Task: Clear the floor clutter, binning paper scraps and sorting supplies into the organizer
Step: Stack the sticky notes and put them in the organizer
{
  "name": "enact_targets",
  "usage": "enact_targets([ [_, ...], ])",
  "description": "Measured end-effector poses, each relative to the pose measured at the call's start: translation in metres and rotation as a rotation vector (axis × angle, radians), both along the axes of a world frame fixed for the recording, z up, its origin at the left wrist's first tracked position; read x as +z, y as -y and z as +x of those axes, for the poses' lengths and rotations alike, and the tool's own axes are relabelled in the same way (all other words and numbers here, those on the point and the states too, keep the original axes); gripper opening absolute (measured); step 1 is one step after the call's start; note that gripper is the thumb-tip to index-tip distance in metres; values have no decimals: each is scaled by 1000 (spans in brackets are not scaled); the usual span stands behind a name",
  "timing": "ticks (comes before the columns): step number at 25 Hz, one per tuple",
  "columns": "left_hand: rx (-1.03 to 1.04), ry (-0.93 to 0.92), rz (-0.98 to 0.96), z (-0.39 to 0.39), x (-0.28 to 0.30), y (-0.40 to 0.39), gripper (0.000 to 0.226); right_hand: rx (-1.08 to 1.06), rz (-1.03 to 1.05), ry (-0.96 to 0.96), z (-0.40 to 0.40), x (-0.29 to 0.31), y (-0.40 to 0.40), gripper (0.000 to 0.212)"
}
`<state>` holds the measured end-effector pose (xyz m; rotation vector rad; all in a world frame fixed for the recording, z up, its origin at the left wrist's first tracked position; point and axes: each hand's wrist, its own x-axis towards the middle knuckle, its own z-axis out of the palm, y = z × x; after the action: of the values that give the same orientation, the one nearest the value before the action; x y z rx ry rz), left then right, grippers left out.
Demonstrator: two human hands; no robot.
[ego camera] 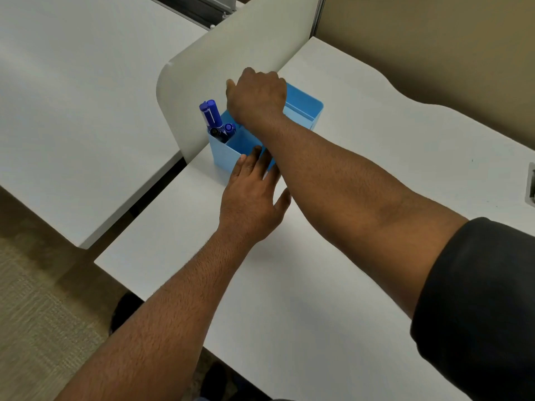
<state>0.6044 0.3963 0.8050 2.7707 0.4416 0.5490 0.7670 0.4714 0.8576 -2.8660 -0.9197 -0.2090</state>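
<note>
Left hand (252, 195) flat-fingered, bracing blue organizer (304, 107) at its 6 o'clock | right hand (256, 95) reaches in; grip contents hidden | markers (212, 117) upright at 9 o'clock | bench (376, 134).

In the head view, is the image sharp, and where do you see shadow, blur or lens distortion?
Head view: soft, even light; the white desk has no strong glare. A weak shadow lies under the left hand beside the blue organizer. The right hand looks slightly blurred. Wide-angle bending curves the desk edges; the markers stay fairly sharp.
</note>
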Motion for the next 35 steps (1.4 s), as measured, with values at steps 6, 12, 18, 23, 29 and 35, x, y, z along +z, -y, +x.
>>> enact_targets([
  [6,-17,-107,65,-2,4,-4,70,92,89,-2,-19,-5,37,57],
  [12,-85,-203,104,-12,18,-17,69,58,235,-4,-51,5,108,58],
  [18,-184,-214,37,-69,26,-13,67,-145,261,-43,-140,8,186,61],
  [23,-288,-269,67,-151,31,3,70,-297,233,-31,-257,3,248,59],
  [29,-476,-238,56,-241,43,40,72,-490,204,-57,-391,1,309,63],
  [35,-707,-215,38,-311,48,112,67,-684,207,-57,-504,0,389,67],
])
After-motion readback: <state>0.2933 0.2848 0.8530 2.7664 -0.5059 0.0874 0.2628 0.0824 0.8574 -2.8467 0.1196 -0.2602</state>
